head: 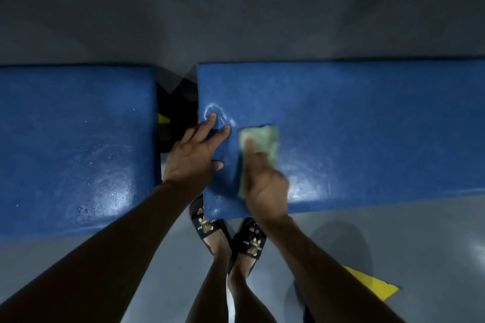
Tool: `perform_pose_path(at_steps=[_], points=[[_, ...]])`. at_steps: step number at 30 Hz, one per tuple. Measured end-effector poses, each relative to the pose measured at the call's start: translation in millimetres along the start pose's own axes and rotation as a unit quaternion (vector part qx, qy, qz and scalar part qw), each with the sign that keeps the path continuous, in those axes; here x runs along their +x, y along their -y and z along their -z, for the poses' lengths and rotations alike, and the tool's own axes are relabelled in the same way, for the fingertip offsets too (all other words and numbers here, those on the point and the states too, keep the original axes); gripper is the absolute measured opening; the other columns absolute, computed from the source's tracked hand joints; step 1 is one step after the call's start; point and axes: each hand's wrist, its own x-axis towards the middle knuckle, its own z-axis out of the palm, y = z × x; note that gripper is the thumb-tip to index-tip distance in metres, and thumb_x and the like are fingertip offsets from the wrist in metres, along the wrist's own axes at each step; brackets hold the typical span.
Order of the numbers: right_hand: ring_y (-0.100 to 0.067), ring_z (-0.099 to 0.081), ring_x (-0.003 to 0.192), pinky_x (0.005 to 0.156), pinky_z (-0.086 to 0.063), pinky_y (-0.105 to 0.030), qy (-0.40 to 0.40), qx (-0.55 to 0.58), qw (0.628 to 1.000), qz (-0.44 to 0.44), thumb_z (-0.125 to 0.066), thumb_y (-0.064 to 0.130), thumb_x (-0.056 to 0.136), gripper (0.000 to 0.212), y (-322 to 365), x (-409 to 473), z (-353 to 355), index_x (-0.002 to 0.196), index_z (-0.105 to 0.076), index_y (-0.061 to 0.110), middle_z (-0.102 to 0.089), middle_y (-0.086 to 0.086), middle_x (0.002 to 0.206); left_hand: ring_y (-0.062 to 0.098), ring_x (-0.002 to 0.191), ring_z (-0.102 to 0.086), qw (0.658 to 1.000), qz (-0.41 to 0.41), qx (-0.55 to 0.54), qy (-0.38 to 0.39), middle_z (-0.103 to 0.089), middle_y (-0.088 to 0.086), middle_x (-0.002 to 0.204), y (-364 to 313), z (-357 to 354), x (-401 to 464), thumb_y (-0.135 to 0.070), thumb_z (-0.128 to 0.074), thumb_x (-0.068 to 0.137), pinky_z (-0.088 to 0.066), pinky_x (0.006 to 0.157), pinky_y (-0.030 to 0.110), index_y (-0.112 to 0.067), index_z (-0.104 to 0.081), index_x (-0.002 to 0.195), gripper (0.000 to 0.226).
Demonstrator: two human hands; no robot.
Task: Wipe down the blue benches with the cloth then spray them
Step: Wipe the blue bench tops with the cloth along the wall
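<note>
Head view, looking down. I saw two blue counters set end to end against a grey wall (236, 8), with a dark gap (177, 113) between them. The right counter (367, 126) carried both hands near its left end; the left counter (73, 139) lay apart from them, its top glistening with droplets and wet streaks. The left hand (193, 156) rested flat on the right counter's left edge, its grip wide, fingers straight and spread, fingertips pressed on the blue surface beside a pale curved smear. The right hand (265, 186) pressed a light green cloth (259, 147) against the counter top, just beside the left hand; the index finger lay straight along the cloth, but motion blur kept me from telling whether the remaining fingers curled round it. A wet sheen showed on the counter to the right of that hand. Below the counter's front edge, two feet in black slides (228, 233) stood on the grey floor (406, 238), and a yellow floor marking (372, 283) lay to the right.
</note>
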Motion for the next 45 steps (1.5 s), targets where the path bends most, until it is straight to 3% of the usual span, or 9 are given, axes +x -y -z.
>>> perform_pose_path(at_steps=[5,13,17,22,27,31,36,40,45], points=[[-0.025,-0.062,0.058,0.044,-0.045,-0.029,0.077,-0.097,0.973,0.194,-0.055,0.032,0.092,0.056,-70,-7,28,0.147,-0.045,0.034,-0.068,0.003,0.104,0.025,0.142,-0.026,1.0,-0.015,-0.001,-0.015,-0.007,-0.012,0.166,7,-8,1,-0.035,-0.074,0.083,-0.041,0.107,0.052,-0.04,-0.024,0.154,0.087],[-0.045,-0.067,0.087,0.073,-0.051,-0.044,-0.026,0.004,0.969,-0.246,-0.047,0.021,0.1,0.055,-102,-18,43,0.153,-0.035,0.033,-0.063,-0.014,0.132,0.026,0.144,-0.027,0.999,-0.016,-0.008,-0.052,-0.007,-0.01,0.167,6,-21,-2,-0.028,-0.075,0.082,-0.038,0.111,0.049,-0.038,-0.027,0.154,0.087],[-0.024,-0.063,0.058,0.047,-0.049,-0.033,0.025,0.024,0.999,0.016,-0.06,0.013,0.09,0.061,-18,-56,1,0.149,-0.046,0.018,-0.07,-0.006,0.098,0.025,0.147,-0.024,0.998,-0.009,0.009,-0.056,-0.007,-0.009,0.167,1,-20,-8,-0.027,-0.072,0.086,-0.038,0.111,0.047,-0.038,-0.024,0.155,0.084],[-0.025,-0.061,0.058,0.047,-0.048,-0.031,0.074,-0.054,0.97,0.223,-0.062,0.017,0.083,0.067,-84,-54,35,0.148,-0.044,0.024,-0.067,-0.004,0.103,0.029,0.137,-0.036,0.995,-0.014,0.0,-0.103,-0.021,-0.005,0.164,-3,-16,-35,-0.018,-0.064,0.09,-0.041,0.103,0.047,-0.036,-0.035,0.151,0.07],[-0.05,-0.065,0.088,0.07,-0.054,-0.049,0.018,-0.036,0.995,-0.089,-0.034,0.039,0.097,0.059,-192,-63,87,0.154,-0.033,0.027,-0.052,-0.02,0.143,0.03,0.136,-0.036,0.996,0.014,-0.019,-0.085,-0.023,-0.005,0.162,3,-27,-63,-0.016,-0.054,0.093,-0.042,0.106,0.052,-0.036,-0.033,0.151,0.065],[-0.041,-0.056,0.12,0.093,-0.046,-0.04,0.006,0.081,0.964,-0.254,-0.033,0.032,0.098,0.058,-128,-71,55,0.156,-0.029,0.023,-0.049,-0.016,0.146,0.032,0.138,-0.038,0.993,0.039,-0.066,-0.087,-0.03,-0.002,0.16,7,-42,-81,-0.012,-0.054,0.094,-0.042,0.107,0.055,-0.035,-0.037,0.15,0.062],[-0.028,-0.065,0.084,0.068,-0.058,-0.041,0.062,0.083,0.995,0.011,-0.053,0.013,0.094,0.067,-11,-96,-2,0.156,-0.027,0.013,-0.063,-0.013,0.119,0.024,0.139,-0.038,0.987,0.072,-0.105,-0.098,-0.034,-0.004,0.157,4,-54,-100,-0.008,-0.052,0.095,-0.042,0.107,0.048,-0.03,-0.038,0.149,0.06],[-0.03,-0.066,0.076,0.064,-0.055,-0.037,0.085,0.024,0.982,0.165,-0.053,0.019,0.093,0.063,-58,-71,18,0.154,-0.036,0.02,-0.065,-0.008,0.115,0.028,0.132,-0.047,0.985,0.085,-0.119,-0.09,-0.046,0.002,0.149,17,-57,-109,-0.007,-0.049,0.094,-0.045,0.105,0.049,-0.025,-0.041,0.146,0.056],[-0.04,-0.065,0.104,0.084,-0.051,-0.039,-0.011,0.056,0.983,-0.176,-0.039,0.035,0.104,0.047,-113,-39,49,0.151,-0.038,0.035,-0.058,-0.008,0.14,0.033,0.12,-0.058,0.98,0.095,-0.148,-0.09,-0.056,0.01,0.141,31,-58,-114,-0.005,-0.049,0.095,-0.047,0.099,0.044,-0.02,-0.047,0.144,0.05]])
